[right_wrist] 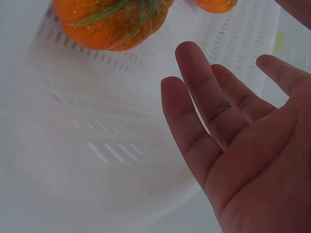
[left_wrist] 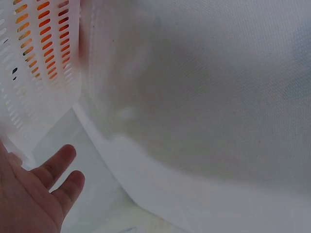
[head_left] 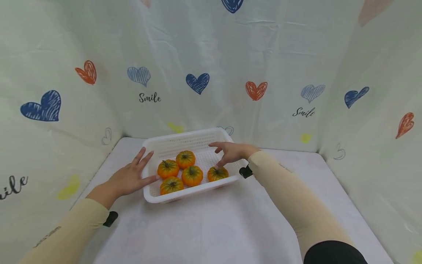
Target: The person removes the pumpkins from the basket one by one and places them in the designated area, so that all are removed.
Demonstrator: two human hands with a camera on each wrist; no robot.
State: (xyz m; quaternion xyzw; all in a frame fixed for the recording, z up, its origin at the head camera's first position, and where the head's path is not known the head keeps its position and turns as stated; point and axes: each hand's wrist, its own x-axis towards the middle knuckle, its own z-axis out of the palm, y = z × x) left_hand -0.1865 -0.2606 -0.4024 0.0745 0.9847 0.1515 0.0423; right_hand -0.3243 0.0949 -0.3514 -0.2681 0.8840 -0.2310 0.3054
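Note:
A white plastic basket (head_left: pixel 194 190) with slotted walls holds several small orange pumpkins with green stems. Four-fingered and spread, my left hand (head_left: pixel 130 178) lies at the basket's left end, its thumb reaching the rim. The left wrist view catches part of that hand (left_wrist: pixel 34 194) beside the slotted wall (left_wrist: pixel 39 92). Above the basket's right end is my right hand (head_left: pixel 233 152), thumb pointing down by the rightmost pumpkin (head_left: pixel 217 174). In the right wrist view, the right hand (right_wrist: pixel 257 141) has its fingers extended and apart from the nearest pumpkin (right_wrist: pixel 114 24).
The basket stands on a table covered with a white cloth (head_left: pixel 204 227). Behind and at both sides hangs a pale curtain (head_left: pixel 224 47) printed with hearts and the word "Smile". The other pumpkins (head_left: pixel 185 159) cluster in the basket's left half.

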